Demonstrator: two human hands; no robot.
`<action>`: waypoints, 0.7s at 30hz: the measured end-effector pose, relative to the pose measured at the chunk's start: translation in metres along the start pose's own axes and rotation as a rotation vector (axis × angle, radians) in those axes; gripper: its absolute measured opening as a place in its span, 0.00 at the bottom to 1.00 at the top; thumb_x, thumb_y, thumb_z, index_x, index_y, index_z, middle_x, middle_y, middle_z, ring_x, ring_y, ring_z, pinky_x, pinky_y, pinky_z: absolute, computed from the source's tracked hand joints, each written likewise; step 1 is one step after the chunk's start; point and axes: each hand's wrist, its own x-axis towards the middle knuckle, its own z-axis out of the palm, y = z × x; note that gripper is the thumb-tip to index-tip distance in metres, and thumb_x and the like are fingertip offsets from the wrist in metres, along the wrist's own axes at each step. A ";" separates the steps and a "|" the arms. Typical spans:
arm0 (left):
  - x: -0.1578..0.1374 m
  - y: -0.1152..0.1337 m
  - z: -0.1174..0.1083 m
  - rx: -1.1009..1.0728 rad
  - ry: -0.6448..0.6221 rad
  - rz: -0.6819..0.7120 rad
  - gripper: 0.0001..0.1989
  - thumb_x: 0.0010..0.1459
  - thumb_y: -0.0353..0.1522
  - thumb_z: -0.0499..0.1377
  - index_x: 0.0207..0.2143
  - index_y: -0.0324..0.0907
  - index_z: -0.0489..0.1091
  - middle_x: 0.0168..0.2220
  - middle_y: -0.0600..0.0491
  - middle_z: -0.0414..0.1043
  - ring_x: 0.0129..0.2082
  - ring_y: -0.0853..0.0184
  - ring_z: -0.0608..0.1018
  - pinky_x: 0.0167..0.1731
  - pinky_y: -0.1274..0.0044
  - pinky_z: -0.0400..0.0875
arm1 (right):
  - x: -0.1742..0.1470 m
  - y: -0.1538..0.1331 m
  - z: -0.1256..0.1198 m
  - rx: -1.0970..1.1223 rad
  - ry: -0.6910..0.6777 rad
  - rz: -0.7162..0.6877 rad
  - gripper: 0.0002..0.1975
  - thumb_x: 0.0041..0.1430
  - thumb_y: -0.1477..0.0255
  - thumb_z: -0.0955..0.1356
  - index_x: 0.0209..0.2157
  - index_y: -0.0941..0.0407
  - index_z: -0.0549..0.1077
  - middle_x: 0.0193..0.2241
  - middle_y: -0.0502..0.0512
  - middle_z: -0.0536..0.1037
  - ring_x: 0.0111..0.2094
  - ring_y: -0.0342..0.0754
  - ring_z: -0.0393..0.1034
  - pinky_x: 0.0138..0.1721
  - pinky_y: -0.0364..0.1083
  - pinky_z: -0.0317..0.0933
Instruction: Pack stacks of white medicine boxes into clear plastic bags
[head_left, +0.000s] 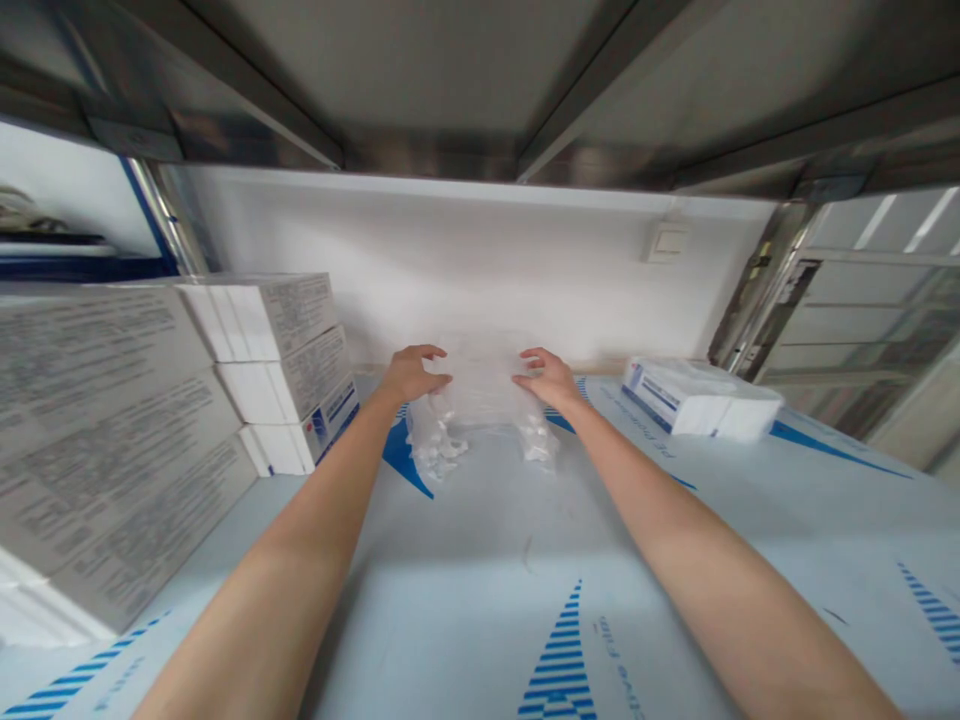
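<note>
A bundle of clear plastic bags (484, 385) is at the back of the shelf, close to the white wall, with crumpled ends hanging down at its left and right. My left hand (415, 374) holds its left side, thumb and fingers curved around the edge. On the opposite side my right hand (548, 376) grips it in the same way. Both arms are stretched far forward. The bundle is see-through and slightly blurred, so its exact outline and the hidden fingertips are hard to make out.
Stacked white printed boxes (277, 365) stand at the left, with larger stacked boxes (112, 440) nearer. A white box (701, 398) lies at the back right. The film-covered shelf (450, 600) runs beneath a low metal shelf (435, 90). A metal post (761, 290) rises at the right.
</note>
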 end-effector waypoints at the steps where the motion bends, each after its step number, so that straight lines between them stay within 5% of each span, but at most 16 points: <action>1: 0.000 -0.001 -0.001 0.052 0.004 0.009 0.20 0.44 0.32 0.70 0.42 0.46 0.78 0.36 0.52 0.77 0.36 0.60 0.81 0.46 0.72 0.73 | -0.001 0.002 0.001 -0.029 -0.005 -0.005 0.21 0.43 0.72 0.75 0.43 0.53 0.76 0.37 0.51 0.78 0.38 0.48 0.74 0.45 0.50 0.67; 5: 0.000 0.005 -0.010 0.236 0.019 0.036 0.28 0.42 0.35 0.71 0.49 0.47 0.75 0.46 0.48 0.74 0.52 0.52 0.75 0.56 0.66 0.67 | 0.001 -0.002 0.000 -0.157 0.054 -0.008 0.19 0.48 0.72 0.73 0.45 0.55 0.75 0.40 0.57 0.78 0.43 0.52 0.74 0.50 0.53 0.65; 8: 0.003 0.023 -0.014 0.335 0.074 0.051 0.27 0.53 0.38 0.64 0.56 0.47 0.70 0.54 0.43 0.68 0.56 0.50 0.70 0.58 0.62 0.64 | 0.012 -0.024 -0.003 -0.249 0.104 -0.059 0.17 0.56 0.74 0.66 0.48 0.57 0.74 0.46 0.61 0.77 0.50 0.55 0.72 0.54 0.54 0.63; 13: 0.017 0.049 0.006 0.438 0.114 0.077 0.22 0.65 0.37 0.48 0.60 0.47 0.66 0.60 0.42 0.65 0.64 0.47 0.61 0.59 0.56 0.60 | 0.030 -0.067 0.013 -0.400 -0.032 -0.245 0.20 0.62 0.74 0.62 0.53 0.57 0.73 0.53 0.62 0.76 0.56 0.58 0.67 0.58 0.54 0.59; 21: 0.010 0.003 0.062 0.532 -0.047 0.018 0.28 0.68 0.40 0.41 0.68 0.47 0.55 0.72 0.48 0.43 0.72 0.46 0.38 0.65 0.48 0.37 | 0.007 -0.031 0.052 -0.619 -0.279 -0.354 0.29 0.69 0.63 0.56 0.68 0.58 0.55 0.71 0.61 0.50 0.71 0.60 0.39 0.68 0.60 0.38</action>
